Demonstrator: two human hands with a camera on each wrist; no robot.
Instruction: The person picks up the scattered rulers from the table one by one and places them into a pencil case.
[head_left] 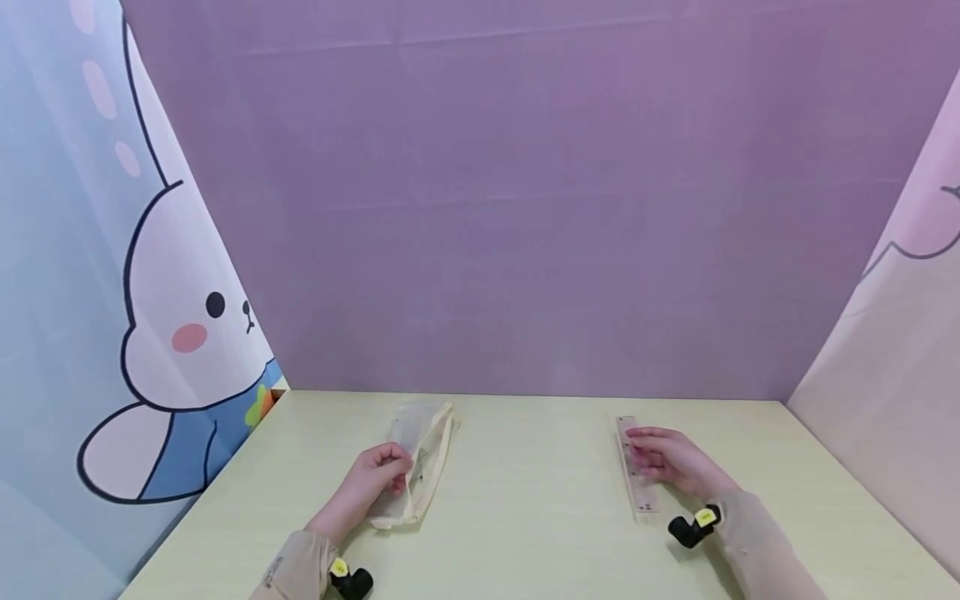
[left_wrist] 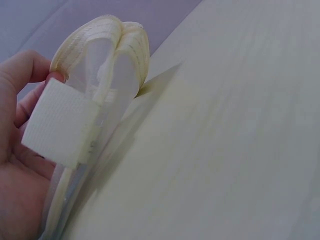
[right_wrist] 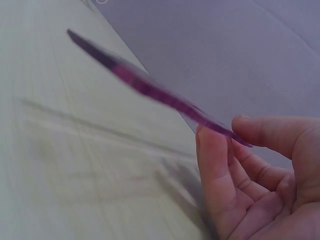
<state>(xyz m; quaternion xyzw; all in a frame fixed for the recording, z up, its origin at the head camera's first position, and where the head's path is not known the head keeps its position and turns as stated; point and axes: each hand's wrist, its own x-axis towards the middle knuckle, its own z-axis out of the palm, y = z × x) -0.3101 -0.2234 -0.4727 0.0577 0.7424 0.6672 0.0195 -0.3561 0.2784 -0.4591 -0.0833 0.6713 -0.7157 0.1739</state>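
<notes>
On the left side of the table, my left hand (head_left: pixel 371 479) pinches a see-through zip pouch (head_left: pixel 420 433) with cream edging between thumb and fingers. In the left wrist view the cream zipper band (left_wrist: pixel 95 30) bulges into a loop, and a white square tab (left_wrist: pixel 60 122) hangs beside the fingers. Over to the right, my right hand (head_left: pixel 678 462) holds a clear pinkish ruler (head_left: pixel 637 483) by its long edge, thumb against fingertips. The right wrist view shows the ruler (right_wrist: pixel 150 90) nearly edge-on, raised at a slant above the table with its shadow below.
The pale wooden table (head_left: pixel 525 500) runs back to a purple cloth wall (head_left: pixel 525 208). A cartoon-printed curtain (head_left: pixel 60 250) closes off the left side, and another printed cloth (head_left: pixel 900 358) the right. Black wrist cameras (head_left: pixel 690 532) sit on both sleeves.
</notes>
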